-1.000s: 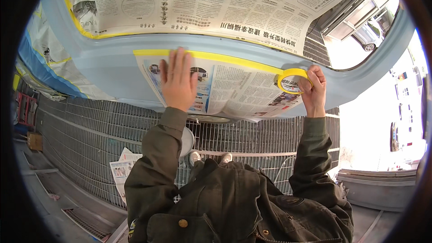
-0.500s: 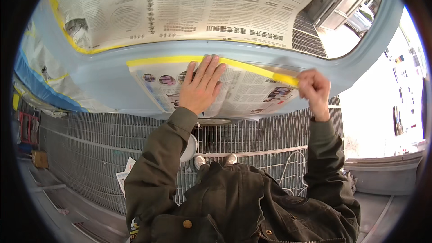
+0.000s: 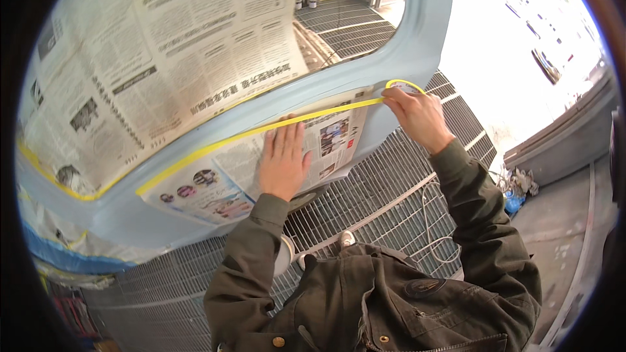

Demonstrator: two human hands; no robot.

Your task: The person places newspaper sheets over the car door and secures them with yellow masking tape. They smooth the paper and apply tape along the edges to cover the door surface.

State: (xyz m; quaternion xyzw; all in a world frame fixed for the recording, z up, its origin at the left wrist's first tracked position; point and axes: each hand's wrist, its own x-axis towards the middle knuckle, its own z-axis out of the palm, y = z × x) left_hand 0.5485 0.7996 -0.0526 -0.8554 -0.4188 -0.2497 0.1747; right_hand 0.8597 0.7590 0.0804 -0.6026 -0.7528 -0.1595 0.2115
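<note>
A newspaper sheet [image 3: 306,169] lies against the pale blue vehicle panel [image 3: 124,212], its upper edge carrying a long strip of yellow masking tape [image 3: 225,142]. My left hand [image 3: 283,164] rests flat on this sheet, fingers stretched out and fingertips at the tape strip. At the sheet's right end my right hand [image 3: 420,120] is closed on a roll of yellow masking tape [image 3: 405,83], partly hidden behind the fingers. From there the strip runs taut back to the left along the paper.
Above, a larger newspaper [image 3: 176,45] covers much of the window opening, with yellow tape along its lower edge. Metal floor grating [image 3: 365,202] lies below, with a pale looped hose [image 3: 427,221] on it. Crumpled material [image 3: 520,186] sits by the right wall.
My view has turned and shifted right. My right hand has carried the tape roll past the sheet's right end, drawing out more strip. My left hand has slid right along the sheet, still flat.
</note>
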